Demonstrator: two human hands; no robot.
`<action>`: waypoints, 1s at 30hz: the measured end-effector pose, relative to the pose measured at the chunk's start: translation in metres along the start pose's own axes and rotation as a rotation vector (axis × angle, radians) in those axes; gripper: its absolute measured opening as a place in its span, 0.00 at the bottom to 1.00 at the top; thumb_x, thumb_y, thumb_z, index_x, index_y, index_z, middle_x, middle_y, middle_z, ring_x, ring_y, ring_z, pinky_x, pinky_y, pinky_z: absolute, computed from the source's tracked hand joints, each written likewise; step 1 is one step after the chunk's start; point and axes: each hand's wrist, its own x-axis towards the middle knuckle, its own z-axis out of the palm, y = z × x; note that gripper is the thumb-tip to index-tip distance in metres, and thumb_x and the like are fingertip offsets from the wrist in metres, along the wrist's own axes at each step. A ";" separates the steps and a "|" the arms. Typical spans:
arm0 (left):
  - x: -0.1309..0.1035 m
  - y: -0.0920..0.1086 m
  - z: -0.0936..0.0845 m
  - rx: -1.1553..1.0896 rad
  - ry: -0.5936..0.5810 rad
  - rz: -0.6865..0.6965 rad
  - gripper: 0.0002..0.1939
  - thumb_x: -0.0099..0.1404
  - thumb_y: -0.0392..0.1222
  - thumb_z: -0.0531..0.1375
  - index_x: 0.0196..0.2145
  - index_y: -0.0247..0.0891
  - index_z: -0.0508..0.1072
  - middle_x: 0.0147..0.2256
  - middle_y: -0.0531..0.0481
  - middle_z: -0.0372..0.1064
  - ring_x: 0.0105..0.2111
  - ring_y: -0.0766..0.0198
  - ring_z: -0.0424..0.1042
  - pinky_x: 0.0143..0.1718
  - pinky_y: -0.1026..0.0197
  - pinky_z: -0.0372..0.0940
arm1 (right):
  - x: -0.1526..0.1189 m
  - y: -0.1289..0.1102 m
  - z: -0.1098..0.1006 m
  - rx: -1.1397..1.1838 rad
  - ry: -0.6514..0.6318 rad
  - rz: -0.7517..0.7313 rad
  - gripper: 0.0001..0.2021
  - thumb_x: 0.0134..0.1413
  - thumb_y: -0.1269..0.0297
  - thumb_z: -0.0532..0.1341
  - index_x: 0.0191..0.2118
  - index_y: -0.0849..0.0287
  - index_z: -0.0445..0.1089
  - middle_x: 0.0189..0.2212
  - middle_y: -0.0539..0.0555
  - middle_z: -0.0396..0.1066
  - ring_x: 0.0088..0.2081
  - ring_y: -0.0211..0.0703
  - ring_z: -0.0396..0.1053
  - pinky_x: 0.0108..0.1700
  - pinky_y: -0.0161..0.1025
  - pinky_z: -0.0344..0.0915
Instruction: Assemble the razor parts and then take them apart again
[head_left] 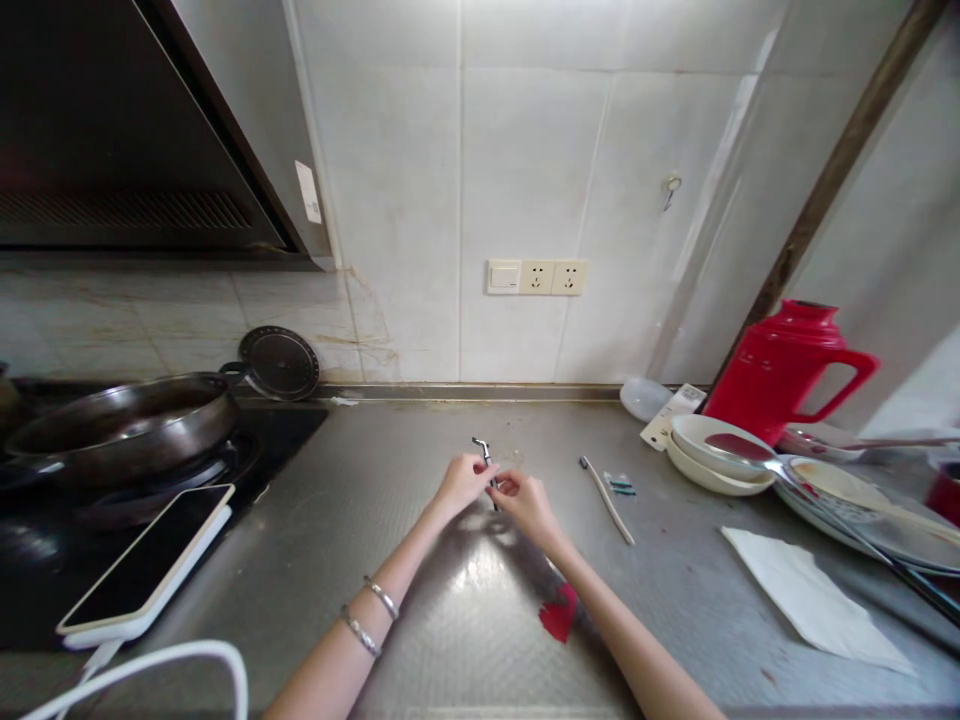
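Observation:
Over the middle of the steel counter (420, 640), both hands meet at a slim rod (485, 455) with a bent, silvery head and a dark lower end; its exact kind is unclear. My left hand (463, 484) pinches it near the upper part. Lower down, the fingers of my right hand (527, 508) are closed on it from the other side. To the right of the hands lie a pale thin tube (607, 502) with a dark tip and a small clear packet (619, 485) with dark green sticks. A small clear ring-like thing (515, 458) is just behind the right hand.
At left, a pan (135, 425) sits on the black stove, with a cabled phone (150, 565) at its edge. On the right are a red thermos (780, 365), stacked bowls (716, 470), plates with utensils (862, 510) and a white napkin (814, 597). A red scrap (558, 612) lies near my right forearm.

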 end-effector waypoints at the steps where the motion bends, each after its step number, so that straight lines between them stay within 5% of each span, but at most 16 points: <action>1: -0.001 0.001 0.001 0.034 0.018 0.002 0.18 0.55 0.49 0.55 0.15 0.34 0.67 0.15 0.53 0.62 0.19 0.69 0.59 0.23 0.66 0.50 | 0.000 0.000 0.001 -0.003 0.004 -0.004 0.11 0.45 0.60 0.58 0.30 0.64 0.71 0.17 0.49 0.68 0.20 0.35 0.63 0.22 0.30 0.56; 8: 0.000 -0.006 -0.001 0.249 0.019 -0.075 0.16 0.58 0.45 0.53 0.18 0.34 0.69 0.18 0.48 0.67 0.21 0.65 0.64 0.24 0.65 0.52 | -0.002 0.002 0.004 -0.009 -0.078 -0.073 0.15 0.48 0.58 0.58 0.38 0.64 0.71 0.18 0.49 0.68 0.20 0.35 0.63 0.24 0.30 0.57; 14: 0.004 -0.023 -0.025 0.561 -0.114 -0.218 0.15 0.62 0.43 0.48 0.31 0.34 0.73 0.34 0.36 0.73 0.34 0.57 0.72 0.31 0.63 0.58 | 0.011 0.009 -0.032 -0.265 -0.049 -0.143 0.20 0.54 0.58 0.53 0.47 0.66 0.67 0.21 0.53 0.70 0.25 0.39 0.67 0.30 0.33 0.59; 20: 0.001 -0.029 -0.034 0.596 -0.214 -0.259 0.15 0.60 0.44 0.51 0.35 0.33 0.73 0.39 0.33 0.72 0.38 0.52 0.72 0.31 0.61 0.60 | 0.026 0.036 -0.075 -0.495 0.027 0.015 0.15 0.52 0.62 0.54 0.41 0.64 0.70 0.25 0.55 0.72 0.29 0.41 0.69 0.33 0.33 0.59; 30: -0.002 -0.023 -0.019 0.698 -0.138 -0.276 0.16 0.62 0.47 0.50 0.38 0.35 0.72 0.39 0.36 0.72 0.41 0.52 0.71 0.37 0.59 0.63 | 0.025 0.070 -0.127 -0.741 0.073 0.353 0.14 0.46 0.65 0.55 0.40 0.60 0.71 0.36 0.60 0.73 0.38 0.47 0.70 0.32 0.34 0.57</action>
